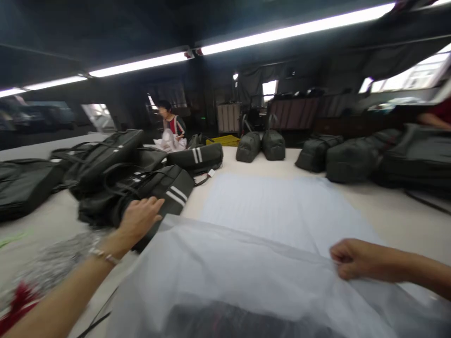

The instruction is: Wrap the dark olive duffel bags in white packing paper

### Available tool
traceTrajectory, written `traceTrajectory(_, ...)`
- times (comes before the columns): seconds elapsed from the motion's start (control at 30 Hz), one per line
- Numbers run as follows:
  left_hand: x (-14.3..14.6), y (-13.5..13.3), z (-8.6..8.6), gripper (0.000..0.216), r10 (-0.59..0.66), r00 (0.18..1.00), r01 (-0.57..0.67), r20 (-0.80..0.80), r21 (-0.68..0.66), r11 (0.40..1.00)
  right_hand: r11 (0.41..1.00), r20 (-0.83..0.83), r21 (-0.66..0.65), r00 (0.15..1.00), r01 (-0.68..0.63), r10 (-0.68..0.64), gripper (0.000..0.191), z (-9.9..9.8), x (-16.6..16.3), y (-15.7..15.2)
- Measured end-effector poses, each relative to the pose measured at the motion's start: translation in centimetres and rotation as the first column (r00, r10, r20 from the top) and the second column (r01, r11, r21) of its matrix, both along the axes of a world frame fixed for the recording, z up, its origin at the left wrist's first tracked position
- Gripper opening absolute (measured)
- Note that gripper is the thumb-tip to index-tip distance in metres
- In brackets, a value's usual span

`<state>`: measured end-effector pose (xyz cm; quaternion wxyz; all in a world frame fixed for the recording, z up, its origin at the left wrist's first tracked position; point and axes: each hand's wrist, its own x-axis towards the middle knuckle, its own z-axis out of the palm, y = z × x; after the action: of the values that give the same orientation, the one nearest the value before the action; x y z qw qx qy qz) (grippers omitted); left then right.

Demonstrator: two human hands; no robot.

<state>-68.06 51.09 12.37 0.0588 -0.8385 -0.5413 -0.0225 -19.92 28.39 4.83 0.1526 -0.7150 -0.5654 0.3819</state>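
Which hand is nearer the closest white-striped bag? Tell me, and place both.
Left. The left hand overlaps the white-striped bag in view; contact is unclear. The right hand is well to the bag's right, gripping the translucent sheet by its edge.

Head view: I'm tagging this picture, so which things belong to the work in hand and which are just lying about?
In hand:
translucent sheet, its edge in the right hand's grip; left hand near its corner, contact unclear
dark item seen through it, probably

Apparently lying about:
striped dark bag behind the left hand
flat pale sheet
dark bags on the right
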Motion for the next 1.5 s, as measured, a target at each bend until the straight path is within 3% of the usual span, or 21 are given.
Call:
traceTrajectory(0.07, 2.7, -2.3, -0.6, 0.044, -0.085, 0.988, 0.067, 0.129, 0.14, 0.988, 0.982, 0.026, -0.12, 0.988, -0.148, 0.152, 0.009, 2.1, -1.0, 0.3)
traceTrajectory(0.1, 4.9, -3.9, -0.9, 0.046, -0.21, 0.943, 0.14, 0.257, 0.268, 0.953, 0.965, 0.068, -0.175, 0.975, -0.195, 0.21, 0.011, 2.7, -1.4, 0.7)
traceTrajectory(0.13, 7.5, -5.9, -1.2, 0.049, -0.439, 0.834, 0.342, 0.335, 0.311, 0.887, 0.964, 0.087, -0.199, 0.977, -0.177, 0.197, 0.012, 3.1, -1.6, 1.2)
traceTrajectory(0.17, 10.3, -8.1, -1.4, 0.052, -0.657, 0.658, 0.603, 0.367, 0.267, 0.752, 0.966, 0.102, -0.214, 0.981, -0.143, 0.167, 0.015, 3.4, -1.7, 1.7)
traceTrajectory(0.2, 13.3, -10.6, -1.6, 0.057, -0.81, 0.46, 0.831, 0.365, 0.145, 0.537, 0.967, 0.121, -0.225, 0.981, -0.122, 0.152, 0.017, 3.7, -1.7, 2.2)
traceTrajectory(0.23, 16.1, -13.1, -1.8, 0.064, -0.869, 0.355, 0.933, 0.345, -0.077, 0.351, 0.968, 0.137, -0.226, 0.981, -0.104, 0.137, 0.019, 4.1, -1.7, 2.5)
traceTrajectory(0.27, 18.8, -15.3, -2.1, 0.069, -0.889, 0.292, 0.95, 0.353, -0.214, 0.227, 0.971, 0.152, -0.22, 0.98, -0.094, 0.129, 0.021, 4.8, -1.7, 2.6)
traceTrajectory(0.33, 22.9, -18.3, -2.9, 0.073, -0.888, 0.297, 0.913, 0.35, -0.377, 0.156, 0.986, 0.194, -0.146, 0.975, -0.079, 0.106, 0.03, 7.3, -1.8, 1.4)
traceTrajectory(0.4, 24.8, -19.0, -4.0, 0.071, -0.866, 0.358, 0.881, 0.349, -0.432, 0.191, 0.991, 0.251, 0.135, 0.968, -0.013, -0.022, 0.039, 10.6, -1.8, -2.2)
traceTrajectory(0.47, 25.0, -18.5, -5.0, 0.069, -0.848, 0.393, 0.874, 0.355, -0.432, 0.224, 0.869, 0.197, 0.476, 0.947, 0.135, -0.255, 0.041, 13.0, -1.4, -8.2)
traceTrajectory(0.5, 24.8, -18.0, -5.4, 0.068, -0.845, 0.397, 0.876, 0.359, -0.422, 0.233, 0.799, 0.102, 0.547, 0.927, 0.25, -0.361, 0.043, 13.4, -1.3, -11.8)
traceTrajectory(0.57, 24.2, -17.3, -6.0, 0.068, -0.847, 0.389, 0.886, 0.361, -0.399, 0.237, 0.788, -0.137, 0.389, 0.875, 0.478, -0.464, 0.064, 11.9, -1.3, -18.9)
traceTrajectory(0.63, 23.9, -17.1, -6.3, 0.068, -0.854, 0.377, 0.892, 0.358, -0.389, 0.23, 0.766, -0.373, 0.202, 0.771, 0.61, -0.516, 0.09, 8.0, -2.1, -24.4)
traceTrajectory(0.7, 23.7, -17.3, -6.3, 0.069, -0.853, 0.376, 0.895, 0.362, -0.382, 0.232, 0.762, -0.54, 0.124, 0.688, 0.635, -0.485, 0.1, 3.2, -3.9, -26.9)
traceTrajectory(0.77, 23.6, -17.5, -6.0, 0.067, -0.843, 0.391, 0.891, 0.371, -0.382, 0.245, 0.747, -0.635, 0.1, 0.62, 0.657, -0.46, 0.085, -0.7, -6.1, -26.6)
traceTrajectory(0.87, 23.4, -17.5, -5.2, 0.062, -0.803, 0.447, 0.867, 0.395, -0.41, 0.281, 0.619, -0.621, 0.139, 0.555, 0.773, -0.554, 0.048, -2.8, -8.6, -24.5)
traceTrajectory(1.03, 23.4, -17.0, -4.6, 0.064, -0.676, 0.6, 0.789, 0.428, -0.454, 0.413, 0.382, -0.555, 0.23, 0.443, 0.895, -0.704, 0.048, -4.3, -8.3, -25.1)
traceTrajectory(1.23, 25.4, -16.3, -5.7, 0.057, -0.627, 0.643, 0.765, 0.439, -0.346, 0.542, 0.236, -0.562, 0.14, 0.273, 0.962, -0.781, 0.05, -8.9, -5.3, -26.5)
traceTrajectory(1.37, 27.9, -14.4, -6.3, 0.062, -0.59, 0.658, 0.741, 0.468, -0.26, 0.619, 0.122, -0.428, 0.403, 0.305, 0.907, -0.851, 0.055, -6.8, -6.0, -25.7)
traceTrajectory(1.43, 29.0, -13.1, -6.3, 0.069, -0.538, 0.68, 0.728, 0.498, -0.37, 0.577, 0.061, -0.269, 0.702, 0.344, 0.71, -0.9, 0.049, -4.6, -7.8, -25.3)
traceTrajectory(1.5, 29.7, -12.1, -6.2, 0.067, -0.494, 0.685, 0.728, 0.536, -0.48, 0.489, 0.095, -0.1, 0.913, 0.443, 0.396, -0.891, 0.03, -3.0, -10.5, -24.7)
